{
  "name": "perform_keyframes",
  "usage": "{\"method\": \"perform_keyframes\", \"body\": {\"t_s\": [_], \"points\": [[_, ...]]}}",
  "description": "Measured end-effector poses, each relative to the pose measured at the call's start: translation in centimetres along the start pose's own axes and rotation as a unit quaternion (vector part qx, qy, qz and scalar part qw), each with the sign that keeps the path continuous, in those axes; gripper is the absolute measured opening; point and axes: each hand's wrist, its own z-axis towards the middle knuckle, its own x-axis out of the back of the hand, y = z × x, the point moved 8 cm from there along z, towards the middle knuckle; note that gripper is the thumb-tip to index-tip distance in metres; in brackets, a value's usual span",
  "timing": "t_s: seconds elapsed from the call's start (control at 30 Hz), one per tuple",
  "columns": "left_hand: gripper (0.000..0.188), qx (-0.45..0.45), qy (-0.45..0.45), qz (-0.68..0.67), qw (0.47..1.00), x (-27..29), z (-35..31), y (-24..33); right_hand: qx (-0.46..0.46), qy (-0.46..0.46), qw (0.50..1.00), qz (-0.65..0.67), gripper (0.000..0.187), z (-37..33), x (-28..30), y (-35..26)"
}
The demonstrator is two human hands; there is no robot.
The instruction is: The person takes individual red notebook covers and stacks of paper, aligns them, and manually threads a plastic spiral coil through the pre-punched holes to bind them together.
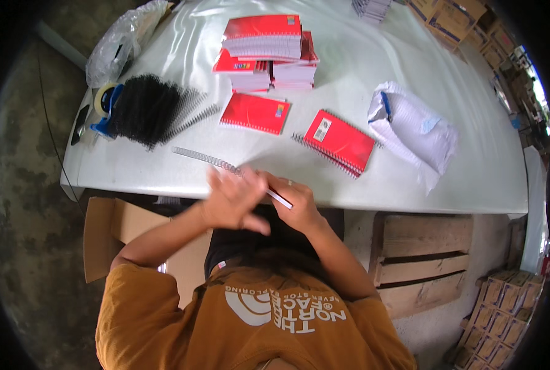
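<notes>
At the left of my feed I see a heap of black coils (144, 112), then one loose coil (198, 155) slanting across the white table (386, 191) to the left hand's fingers. I read that left hand (235, 198) as unclosed, though blurred, its thumb held apart. Just beside it I have a thin notebook (280, 198), tilted edge-on near the table's front edge, gripped in the right hand (299, 200). Farther right lie red notebooks (343, 140), then a crumpled white wrapper (420, 132).

Left hand (233, 200) is blurred, fingers (214, 180) spread; right hand (299, 205) curls beside it; forearms (343, 262) angle inward.
</notes>
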Motion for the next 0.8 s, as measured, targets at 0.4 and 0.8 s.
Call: {"method": "perform_keyframes", "body": {"t_s": [0.4,0.8], "points": [[0.113,0.117,0.108,0.009,0.987,1.5,7.6,-3.0,0.011,-0.015,0.996,-0.086,0.067,-0.5,-0.5,-0.7],[0.034,0.036,-0.147,-0.132,0.980,1.8,10.1,1.6,-0.177,0.014,0.975,0.132,0.077,-1.2,1.0,2.9]]}}
